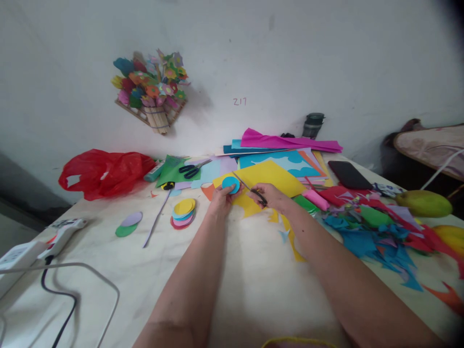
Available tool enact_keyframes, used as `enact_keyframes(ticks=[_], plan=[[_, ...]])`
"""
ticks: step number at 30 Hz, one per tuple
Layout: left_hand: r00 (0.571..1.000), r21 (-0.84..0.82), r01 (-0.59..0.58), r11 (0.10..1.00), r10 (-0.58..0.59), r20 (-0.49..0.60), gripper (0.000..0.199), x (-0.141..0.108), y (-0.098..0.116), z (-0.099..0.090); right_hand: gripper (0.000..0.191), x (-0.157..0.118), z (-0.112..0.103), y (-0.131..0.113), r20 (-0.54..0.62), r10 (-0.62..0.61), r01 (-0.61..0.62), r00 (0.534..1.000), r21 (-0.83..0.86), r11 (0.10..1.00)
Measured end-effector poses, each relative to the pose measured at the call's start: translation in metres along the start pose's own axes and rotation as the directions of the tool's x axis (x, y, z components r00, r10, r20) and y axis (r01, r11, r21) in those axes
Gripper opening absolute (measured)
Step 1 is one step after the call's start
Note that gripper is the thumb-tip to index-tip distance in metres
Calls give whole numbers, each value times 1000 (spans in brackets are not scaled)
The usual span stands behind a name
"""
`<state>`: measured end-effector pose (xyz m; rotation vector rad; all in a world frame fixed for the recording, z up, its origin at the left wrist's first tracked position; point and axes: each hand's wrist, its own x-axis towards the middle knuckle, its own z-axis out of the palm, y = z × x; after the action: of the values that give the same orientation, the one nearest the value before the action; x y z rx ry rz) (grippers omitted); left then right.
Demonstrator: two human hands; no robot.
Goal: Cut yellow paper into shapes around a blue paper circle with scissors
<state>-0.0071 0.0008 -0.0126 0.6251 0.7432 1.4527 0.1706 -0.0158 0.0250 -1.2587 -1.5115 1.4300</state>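
My left hand [224, 198] pinches a blue paper circle [230, 184] by its lower edge. In my right hand [266, 194] is a pair of scissors [250, 187], its blades pointing up and left toward the circle; whether they touch it I cannot tell. Beneath both hands lies a large yellow sheet [268, 176] with a cut lower edge. To the left sits a small stack of paper circles [184, 208] in yellow, blue, lilac and red. Farther left, a lilac circle [132, 219] overlaps a green circle [126, 229].
A second pair of scissors [194, 169] rests on papers behind. Coloured scraps [377, 237] pile at the right, by a phone [349, 174] and a green fruit [424, 203]. A red plastic bag [105, 174] and a power strip [65, 237] are at the left.
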Motion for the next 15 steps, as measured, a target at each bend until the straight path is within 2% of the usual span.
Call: enact_keyframes(ticks=[7,11,15], plan=[[998,-39,-24,999,22,-55,19,-1,0,4,34,-1,1,5,56,-41,41,998,7,999],[997,-48,-31,998,28,-68,17,-2,1,7,35,-1,6,4,40,-59,58,997,4,998],[999,-28,8,1000,-9,-44,21,-3,2,7,41,-3,4,0,-1,-69,69,998,-2,998]])
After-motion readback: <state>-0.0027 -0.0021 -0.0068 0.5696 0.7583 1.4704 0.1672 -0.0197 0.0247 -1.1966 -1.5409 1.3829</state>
